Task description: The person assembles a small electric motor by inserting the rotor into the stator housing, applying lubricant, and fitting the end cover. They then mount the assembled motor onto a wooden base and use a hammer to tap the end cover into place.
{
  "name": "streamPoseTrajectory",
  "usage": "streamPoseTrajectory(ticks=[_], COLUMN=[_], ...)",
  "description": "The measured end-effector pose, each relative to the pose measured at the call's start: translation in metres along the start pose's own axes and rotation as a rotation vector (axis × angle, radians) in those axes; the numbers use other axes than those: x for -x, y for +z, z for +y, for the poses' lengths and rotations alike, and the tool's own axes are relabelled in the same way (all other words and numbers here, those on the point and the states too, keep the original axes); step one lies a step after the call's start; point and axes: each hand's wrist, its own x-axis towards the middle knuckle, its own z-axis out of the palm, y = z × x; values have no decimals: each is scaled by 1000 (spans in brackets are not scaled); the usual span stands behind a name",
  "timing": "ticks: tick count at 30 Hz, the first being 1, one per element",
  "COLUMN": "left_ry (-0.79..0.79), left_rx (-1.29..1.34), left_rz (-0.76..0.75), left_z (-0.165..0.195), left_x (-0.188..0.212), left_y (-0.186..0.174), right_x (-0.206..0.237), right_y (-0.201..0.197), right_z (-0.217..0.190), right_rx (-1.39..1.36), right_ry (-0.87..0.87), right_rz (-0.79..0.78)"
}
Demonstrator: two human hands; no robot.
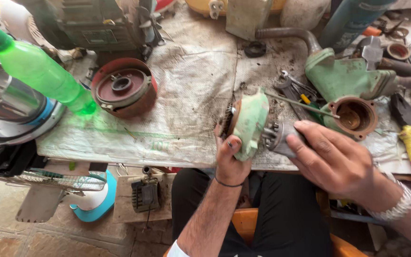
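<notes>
A pale green motor end cover [249,123] stands on edge at the near rim of the desk [191,85]. The left hand [229,159] clasps it from below to steady it, while the right hand [331,159] wraps the grey rotor [277,138] entering its centre. Just behind lies a green pump housing [343,81]; a red drum [124,90] and a green bottle [39,69] sit well apart to the left.

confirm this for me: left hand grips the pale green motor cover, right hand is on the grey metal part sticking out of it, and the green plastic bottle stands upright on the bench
Not quite: the green plastic bottle lies tilted on its side, not upright, as the head view shows. The rest holds: the left hand grips the pale green motor cover and the right hand is on the grey metal part.
</notes>
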Motion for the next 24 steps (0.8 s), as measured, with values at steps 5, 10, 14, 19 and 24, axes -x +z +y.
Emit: streamPoseTrajectory(ticks=[5, 10, 14, 19, 24], left_ry=[-55, 9, 29, 0, -23], left_rx=[12, -81, -134, -133, -104], left_rz=[91, 11, -67, -42, -10], left_z=[-9, -3, 5, 9, 7], left_x=[4, 2, -7, -9, -7], left_y=[-20, -12, 9, 20, 15], right_x=[-5, 5, 7, 4, 12], right_y=[3, 0, 4, 2, 7], right_z=[21, 8, 5, 24, 14], right_rx=[-820, -109, 88, -262, 237], right_ry=[1019, 194, -14, 489, -210], right_rz=[-459, -139, 13, -326, 28])
